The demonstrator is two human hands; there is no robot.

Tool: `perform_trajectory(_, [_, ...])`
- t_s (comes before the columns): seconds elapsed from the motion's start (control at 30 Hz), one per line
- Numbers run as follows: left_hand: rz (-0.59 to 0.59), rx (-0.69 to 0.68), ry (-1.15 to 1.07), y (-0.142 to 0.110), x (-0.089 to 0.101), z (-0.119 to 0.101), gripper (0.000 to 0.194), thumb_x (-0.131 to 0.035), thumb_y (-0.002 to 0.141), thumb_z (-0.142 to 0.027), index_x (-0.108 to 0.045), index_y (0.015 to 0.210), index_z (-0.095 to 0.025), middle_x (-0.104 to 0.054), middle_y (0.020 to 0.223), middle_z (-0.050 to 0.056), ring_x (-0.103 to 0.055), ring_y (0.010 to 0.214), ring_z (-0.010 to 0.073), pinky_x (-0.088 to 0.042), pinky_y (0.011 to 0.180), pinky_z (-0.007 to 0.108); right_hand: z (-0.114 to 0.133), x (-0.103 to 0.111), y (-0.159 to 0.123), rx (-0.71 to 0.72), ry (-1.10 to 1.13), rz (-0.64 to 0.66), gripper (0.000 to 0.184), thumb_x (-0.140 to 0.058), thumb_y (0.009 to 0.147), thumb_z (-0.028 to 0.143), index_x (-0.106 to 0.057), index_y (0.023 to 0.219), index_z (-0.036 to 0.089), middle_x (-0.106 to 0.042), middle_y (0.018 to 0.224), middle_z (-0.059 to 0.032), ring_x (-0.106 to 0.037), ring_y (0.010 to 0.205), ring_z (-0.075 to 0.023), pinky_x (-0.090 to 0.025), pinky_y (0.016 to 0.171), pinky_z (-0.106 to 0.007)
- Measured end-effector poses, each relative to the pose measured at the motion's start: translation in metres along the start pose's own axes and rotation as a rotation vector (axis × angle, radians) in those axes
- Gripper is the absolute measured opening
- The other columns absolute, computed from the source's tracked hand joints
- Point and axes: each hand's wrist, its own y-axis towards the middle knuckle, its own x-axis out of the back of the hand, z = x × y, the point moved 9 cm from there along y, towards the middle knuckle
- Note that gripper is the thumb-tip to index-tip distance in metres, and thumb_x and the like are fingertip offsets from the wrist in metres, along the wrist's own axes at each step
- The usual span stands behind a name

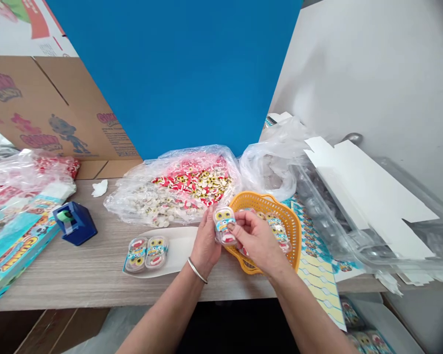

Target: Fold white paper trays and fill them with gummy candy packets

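Note:
Between my two hands is a small clear plastic candy box (pixel 225 225) with a blue printed band and eye-shaped candies inside. My left hand (pixel 205 241) grips its left side, a bracelet on the wrist. Thumb and fingers of my right hand (pixel 256 238) press on the band from the right. Just below and behind them stands an orange plastic basket (pixel 295 231), with more banded candy boxes (pixel 278 231) in it. Left of my hands lies an open white carton tray (pixel 182 246) with two candy boxes (pixel 146 253) side by side at its left end.
An open plastic bag (pixel 192 184) of loose red, white and yellow candies lies behind. Further left are a blue tape dispenser (pixel 76 223) and a printed carton (pixel 20 255). At right are printed label sheets (pixel 319 275) and a clear bin (pixel 354 250) under folded white cartons (pixel 380 187).

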Motion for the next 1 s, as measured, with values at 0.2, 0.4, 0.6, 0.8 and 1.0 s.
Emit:
perform_trajectory(0.2, [-0.026,0.025,-0.046,-0.015,0.004,-0.005,0.068,-0.067,0.080,-0.071,-0.064,0.121,-0.016,-0.074,0.106,0.009,-0.071,0.097,0.0240,-0.057,0.085,0.034,0.006,-0.015,-0.001,0.083,-0.381,-0.109,0.025,-0.062,0.080,0.031,-0.063,0.103,0.021,-0.060,0.070,0.0015,-0.059,0.067,-0.0180,-0.049,0.066,-0.032])
perform_trajectory(0.4, [-0.010,-0.077,0.056,-0.027,0.020,-0.036,0.050,-0.079,0.079,-0.035,-0.062,0.124,-0.020,-0.073,0.111,0.006,-0.071,0.096,0.0218,-0.056,0.084,0.032,0.023,-0.031,0.000,0.236,-0.514,-0.153,0.049,-0.070,0.075,0.031,-0.062,0.122,0.020,-0.064,0.120,-0.0110,-0.060,0.113,-0.0279,-0.048,0.097,-0.043])
perform_trajectory(0.6, [-0.063,-0.156,0.169,-0.045,0.052,-0.073,0.049,-0.080,0.078,-0.037,-0.064,0.120,-0.019,-0.073,0.110,0.007,-0.071,0.098,0.0228,-0.056,0.085,0.031,-0.006,-0.102,0.007,0.066,-0.082,0.239,0.082,-0.071,0.076,0.030,-0.040,0.152,0.025,-0.062,0.133,-0.0079,-0.063,0.111,-0.0237,-0.050,0.095,-0.040])
perform_trajectory(0.8, [-0.136,-0.130,0.268,-0.053,0.096,-0.083,0.055,-0.077,0.081,-0.053,-0.063,0.123,-0.020,-0.069,0.124,0.012,-0.065,0.116,0.0295,-0.052,0.099,0.040,-0.054,-0.152,0.007,-0.286,0.486,0.301,0.102,-0.085,0.062,0.031,-0.037,0.153,0.028,-0.067,0.127,-0.0041,-0.065,0.107,-0.0223,-0.051,0.091,-0.034])
perform_trajectory(1.0, [-0.210,-0.486,0.881,-0.073,0.133,-0.143,0.048,-0.059,0.095,-0.050,-0.057,0.138,-0.027,-0.057,0.145,0.010,-0.054,0.133,0.0292,-0.042,0.111,0.045,-0.090,-0.150,0.016,-0.387,0.511,0.219,0.069,-0.080,0.064,0.030,-0.058,0.129,0.023,-0.073,0.105,-0.0038,-0.069,0.086,-0.0200,-0.055,0.077,-0.031])
